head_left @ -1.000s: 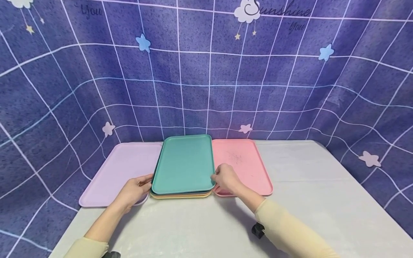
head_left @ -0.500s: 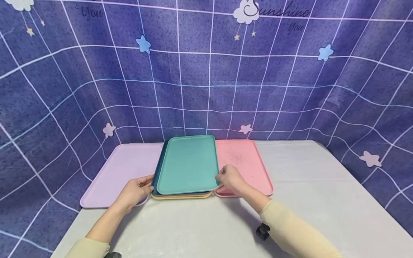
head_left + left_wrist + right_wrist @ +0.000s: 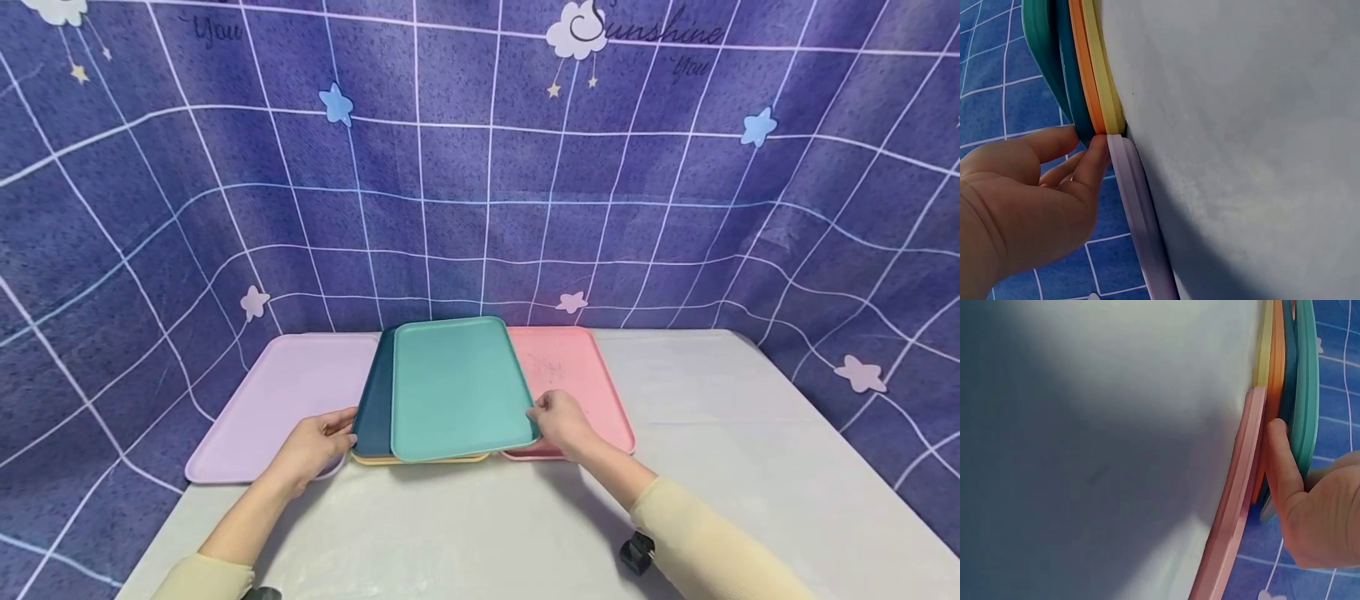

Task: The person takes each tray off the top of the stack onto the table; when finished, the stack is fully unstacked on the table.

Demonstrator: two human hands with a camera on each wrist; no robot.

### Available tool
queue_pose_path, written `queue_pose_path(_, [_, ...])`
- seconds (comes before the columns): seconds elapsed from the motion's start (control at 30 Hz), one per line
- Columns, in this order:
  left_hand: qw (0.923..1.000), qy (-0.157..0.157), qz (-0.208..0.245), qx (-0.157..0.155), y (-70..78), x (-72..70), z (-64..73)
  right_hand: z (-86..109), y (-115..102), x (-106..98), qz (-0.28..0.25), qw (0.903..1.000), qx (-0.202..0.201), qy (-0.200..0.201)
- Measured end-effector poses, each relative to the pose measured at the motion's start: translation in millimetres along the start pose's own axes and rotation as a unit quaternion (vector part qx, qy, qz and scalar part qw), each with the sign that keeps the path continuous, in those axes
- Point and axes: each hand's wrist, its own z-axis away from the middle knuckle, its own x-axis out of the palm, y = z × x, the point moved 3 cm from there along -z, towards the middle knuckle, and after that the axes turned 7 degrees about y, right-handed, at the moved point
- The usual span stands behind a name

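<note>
My right hand (image 3: 566,425) pinches the right edge of a teal-green tray (image 3: 461,387). That tray is shifted to the right over the stack and tilted, its right side overlapping the pink tray (image 3: 577,383). Beneath it a dark blue tray (image 3: 372,421) shows along the left. Orange (image 3: 1085,75) and yellow (image 3: 1102,75) tray rims lie under the blue one. My left hand (image 3: 311,446) holds the left front corner of the dark blue tray between its fingertips. In the right wrist view, one finger reaches under the green tray's rim.
A lilac tray (image 3: 288,400) lies to the left of the stack, partly behind my left hand. All the trays sit on a white-covered table (image 3: 720,433). A purple gridded cloth (image 3: 480,167) with stars hangs behind and at both sides.
The green tray has slid rightward with my right hand and tilted, uncovering the dark blue tray on the left. My left hand has stayed at the stack's left corner.
</note>
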Motion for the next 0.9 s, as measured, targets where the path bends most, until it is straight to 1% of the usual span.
queue_pose_path(0.13, [1.0000, -0.003, -0.007, 0.001, -1.7, 0.3, -2.0, 0.9, 10, -11, -0.021, 0.9996, 0.018, 0.009])
queue_pose_path(0.23, [1.0000, -0.002, -0.004, -0.002, -2.4, 0.7, -2.2, 0.6, 16, -20, -0.031, 0.9990, 0.027, 0.015])
queue_pose_path(0.37, [1.0000, -0.001, -0.002, -0.007, -2.7, 0.5, -1.3, -0.3, 26, -34, -0.021, 0.9991, 0.029, 0.023])
queue_pose_path(0.5, [1.0000, -0.002, -0.007, -0.003, -3.7, -0.8, -1.8, -0.8, 37, -47, -0.016, 0.9990, 0.033, 0.024])
queue_pose_path(0.63, [0.9999, 0.000, -0.009, -0.008, -4.2, -1.6, -0.6, 1.4, 45, -60, -0.004, 0.9992, 0.029, 0.026])
queue_pose_path(0.73, [0.9999, 0.000, -0.011, -0.008, -4.1, -1.2, -0.2, 3.1, 51, -70, -0.007, 0.9991, 0.031, 0.027])
queue_pose_path(0.9, [0.9999, 0.000, -0.015, -0.003, -4.1, -0.5, -1.5, 4.5, 62, -87, -0.037, 0.9980, 0.043, 0.030])
